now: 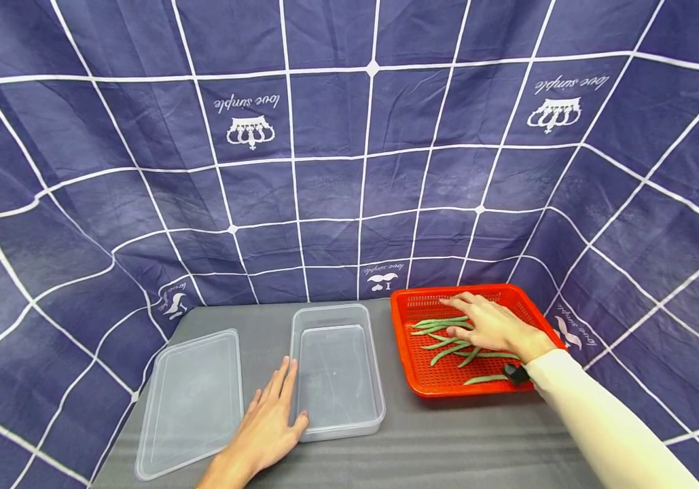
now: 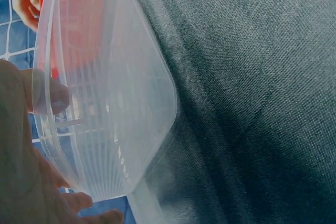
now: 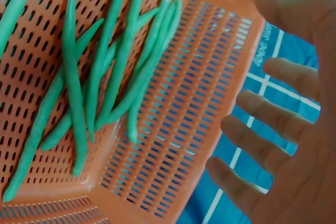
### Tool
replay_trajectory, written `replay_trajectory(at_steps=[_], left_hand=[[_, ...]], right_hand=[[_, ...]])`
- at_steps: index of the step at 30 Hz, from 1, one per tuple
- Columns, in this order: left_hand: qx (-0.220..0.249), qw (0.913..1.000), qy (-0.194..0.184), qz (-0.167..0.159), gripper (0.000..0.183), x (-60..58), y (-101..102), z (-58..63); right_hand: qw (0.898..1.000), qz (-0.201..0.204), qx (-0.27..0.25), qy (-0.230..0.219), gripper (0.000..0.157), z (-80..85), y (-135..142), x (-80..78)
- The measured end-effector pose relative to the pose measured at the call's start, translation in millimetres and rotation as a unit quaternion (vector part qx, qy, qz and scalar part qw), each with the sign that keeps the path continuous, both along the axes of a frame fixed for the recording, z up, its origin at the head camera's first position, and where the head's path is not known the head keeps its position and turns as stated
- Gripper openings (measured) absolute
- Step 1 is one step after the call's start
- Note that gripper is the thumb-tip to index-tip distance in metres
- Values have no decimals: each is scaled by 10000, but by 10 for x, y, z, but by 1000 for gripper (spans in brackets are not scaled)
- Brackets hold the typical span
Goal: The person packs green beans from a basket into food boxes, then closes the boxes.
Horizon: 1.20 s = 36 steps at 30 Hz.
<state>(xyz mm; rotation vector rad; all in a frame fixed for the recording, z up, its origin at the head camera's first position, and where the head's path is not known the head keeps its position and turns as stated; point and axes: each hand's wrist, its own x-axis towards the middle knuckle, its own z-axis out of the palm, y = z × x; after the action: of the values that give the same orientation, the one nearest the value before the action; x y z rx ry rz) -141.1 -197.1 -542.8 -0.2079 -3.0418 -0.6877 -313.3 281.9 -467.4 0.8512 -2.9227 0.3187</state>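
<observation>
My left hand (image 1: 268,424) lies along the left side of a clear plastic container (image 1: 337,431). Its fingers are straight beside the wall, and in the left wrist view the thumb (image 2: 60,97) shows through the plastic (image 2: 126,82), over the rim. Above a red perforated basket (image 1: 413,370), my right hand (image 1: 490,322) hovers palm down with fingers spread, holding nothing. Several green beans (image 1: 447,343) lie loosely crossed on the basket floor. In the right wrist view, beans (image 3: 73,93) sit apart from the fingers (image 3: 273,114).
A flat translucent lid (image 1: 193,401) lies on the grey cloth (image 1: 447,445) left of the container. Blue gridded fabric (image 1: 331,190) stands behind and at both sides. One bean (image 1: 485,379) lies apart near the basket's front, by a dark wrist device (image 1: 515,373).
</observation>
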Motion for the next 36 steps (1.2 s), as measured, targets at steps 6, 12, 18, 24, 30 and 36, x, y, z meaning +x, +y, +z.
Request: replay_trajectory(at_steps=[6,12,18,24,30,36], left_hand=[[154,9999,-11,-10,105,25,-15,-47],[327,9994,-103,-74,108,9,-27,-56],[429,9990,-88,-124,112,-22,-22,-51],[518,9986,-64,-82,114,-45,5,-39],[656,9978,-23,-98,115,-81,21,-40],[763,9971,5,-55,121,-119,25,-60]], right_hand=[[9985,325,106,-437,61,-83,33,-154],[9932,845,88,-798,56,-180,33,-259],[9828,1279,-31,-1332,44,-264,-8,-384],[9681,2092,-371,-1329,34,-601,90,-646],[9671,2200,-380,-1219,31,-1045,243,-976],[9726,1951,-276,-1236,35,-1012,180,-922]])
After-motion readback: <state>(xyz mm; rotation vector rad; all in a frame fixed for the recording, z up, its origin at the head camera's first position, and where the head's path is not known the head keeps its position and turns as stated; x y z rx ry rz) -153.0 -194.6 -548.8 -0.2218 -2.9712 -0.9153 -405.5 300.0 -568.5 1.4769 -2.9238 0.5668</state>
